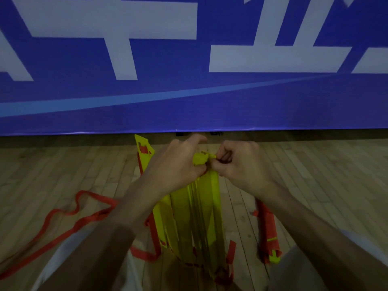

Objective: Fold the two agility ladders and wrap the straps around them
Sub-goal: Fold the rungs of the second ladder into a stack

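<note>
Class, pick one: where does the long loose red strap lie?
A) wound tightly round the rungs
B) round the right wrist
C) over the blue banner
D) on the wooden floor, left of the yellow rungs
D: the red strap snakes loose over the wooden floor, left of the yellow rungs.

Reaches in with bare forearms from 7 and 5 o'clock. Grips the top end of the stacked ladder rungs point(200, 159) from 9 o'clock with left hand point(178, 159), fingers curled over. Pinches same end from 3 o'clock with right hand point(241, 162), knuckles up.
</note>
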A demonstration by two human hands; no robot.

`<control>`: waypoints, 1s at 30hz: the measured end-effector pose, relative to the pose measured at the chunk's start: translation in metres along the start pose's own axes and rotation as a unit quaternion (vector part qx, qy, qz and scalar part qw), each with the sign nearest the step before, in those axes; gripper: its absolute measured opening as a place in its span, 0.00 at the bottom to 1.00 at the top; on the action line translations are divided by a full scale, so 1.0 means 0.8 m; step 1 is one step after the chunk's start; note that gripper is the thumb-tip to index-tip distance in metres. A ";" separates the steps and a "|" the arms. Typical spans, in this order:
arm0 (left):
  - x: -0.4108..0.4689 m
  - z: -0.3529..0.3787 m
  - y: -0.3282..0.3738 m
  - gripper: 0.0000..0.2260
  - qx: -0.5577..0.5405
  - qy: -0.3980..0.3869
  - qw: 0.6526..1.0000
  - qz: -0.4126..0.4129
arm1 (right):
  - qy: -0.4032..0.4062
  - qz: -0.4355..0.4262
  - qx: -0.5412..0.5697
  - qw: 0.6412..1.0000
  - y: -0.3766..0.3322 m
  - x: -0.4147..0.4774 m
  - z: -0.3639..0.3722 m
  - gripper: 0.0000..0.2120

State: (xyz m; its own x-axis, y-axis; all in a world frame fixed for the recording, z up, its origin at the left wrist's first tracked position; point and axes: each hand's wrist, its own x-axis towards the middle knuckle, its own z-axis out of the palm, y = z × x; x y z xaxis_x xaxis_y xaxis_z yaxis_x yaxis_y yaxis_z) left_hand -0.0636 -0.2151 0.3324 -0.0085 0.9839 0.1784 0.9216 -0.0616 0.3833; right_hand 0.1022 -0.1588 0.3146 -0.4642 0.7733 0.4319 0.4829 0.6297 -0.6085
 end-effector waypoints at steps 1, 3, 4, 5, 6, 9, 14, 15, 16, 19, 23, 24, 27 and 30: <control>-0.001 -0.008 -0.004 0.32 -0.027 -0.034 0.999 0.016 | 0.002 0.003 0.002 1.000 0.001 0.000 -0.003 0.11; -0.005 -0.021 -0.010 0.32 -0.075 -0.065 0.994 0.034 | 0.000 0.006 0.009 1.000 0.000 0.000 -0.005 0.11; -0.007 -0.024 -0.011 0.31 -0.087 -0.061 0.994 0.035 | -0.006 0.006 0.014 1.000 -0.001 -0.001 -0.006 0.11; -0.007 -0.025 -0.012 0.30 -0.087 -0.054 0.994 0.036 | -0.013 0.004 0.019 1.000 -0.001 -0.001 -0.007 0.11; -0.007 -0.024 -0.010 0.29 -0.080 -0.049 0.995 0.037 | -0.021 0.004 0.025 0.999 -0.003 -0.003 -0.006 0.10; -0.008 -0.023 -0.006 0.30 -0.071 -0.050 0.996 0.033 | -0.060 0.034 0.095 0.993 -0.003 -0.002 -0.004 0.08; -0.014 -0.023 -0.005 0.32 -0.071 -0.041 0.996 0.031 | -0.165 0.063 0.217 0.960 0.011 0.002 -0.011 0.08; -0.015 -0.022 -0.005 0.33 -0.071 -0.038 0.996 0.032 | -0.182 0.063 0.228 0.954 0.014 0.002 -0.013 0.08; -0.016 -0.022 -0.004 0.33 -0.071 -0.035 0.996 0.031 | -0.192 0.068 0.240 0.949 0.016 0.001 -0.014 0.08; -0.015 -0.019 -0.002 0.33 -0.052 -0.024 0.998 0.039 | -0.199 0.082 0.265 0.940 0.017 0.000 -0.014 0.07; -0.015 -0.015 0.002 0.30 -0.021 -0.006 0.999 0.045 | -0.191 0.081 0.265 0.942 0.016 -0.003 -0.001 0.08; -0.014 -0.014 0.003 0.31 -0.027 -0.004 0.999 0.041 | -0.185 0.081 0.267 0.942 0.016 -0.003 0.000 0.08; -0.014 -0.013 0.006 0.32 -0.043 -0.008 0.999 0.032 | -0.176 0.094 0.280 0.939 0.020 0.000 -0.003 0.10; -0.013 -0.014 0.007 0.31 -0.048 -0.012 0.998 0.042 | -0.214 0.123 0.290 0.924 0.025 0.004 -0.007 0.18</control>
State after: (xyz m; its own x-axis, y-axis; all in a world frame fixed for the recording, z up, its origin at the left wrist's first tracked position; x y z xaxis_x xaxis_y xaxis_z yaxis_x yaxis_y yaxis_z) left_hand -0.0631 -0.2279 0.3429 0.0773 0.9785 0.1911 0.8776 -0.1578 0.4527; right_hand 0.1145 -0.1433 0.3080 -0.7042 0.7100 0.0048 0.1910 0.1959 -0.9619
